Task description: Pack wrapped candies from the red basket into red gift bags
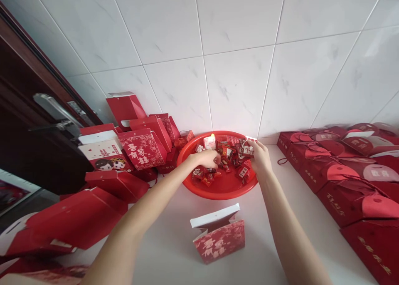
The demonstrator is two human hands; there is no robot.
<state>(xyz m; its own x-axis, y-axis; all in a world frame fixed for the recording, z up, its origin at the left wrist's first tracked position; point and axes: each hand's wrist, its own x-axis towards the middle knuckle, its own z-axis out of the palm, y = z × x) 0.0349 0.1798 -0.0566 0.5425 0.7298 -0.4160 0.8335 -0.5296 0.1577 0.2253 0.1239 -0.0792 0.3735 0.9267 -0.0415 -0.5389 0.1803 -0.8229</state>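
A round red basket (224,188) sits at the centre of the frame, just short of the tiled wall (237,89), probably put there so that both hands can dip in without stretching. The left hand (205,158) is down among the wrapped sweets (208,179), its fingers curled in together; whether anything is pinched between them I cannot tell. At the basket's right edge the right hand (262,155) has thumb and fingers clamped on a small printed packet (248,148), held by its side so that much of its face shows. Below the basket, at lower centre, an open box (220,243) stands on the tabletop (168,243) with its pale flap up and its mouth agape, which seems meant to keep the inside reachable from above. More open boxes (141,147) crowd the left, some leaning on one another, likely bunched to save room, while closed boxes (339,206) fill the right in rows, apparently kept apart from the open ones. As for writing, one open box at left reads 吾有家囍 in pale characters, and the box at lower centre appears to carry the same. A white-faced box (107,152) shows 囍 above two cartoon figures. The closed boxes bear gold characters too slanted to read surely, and I can make out no brand.
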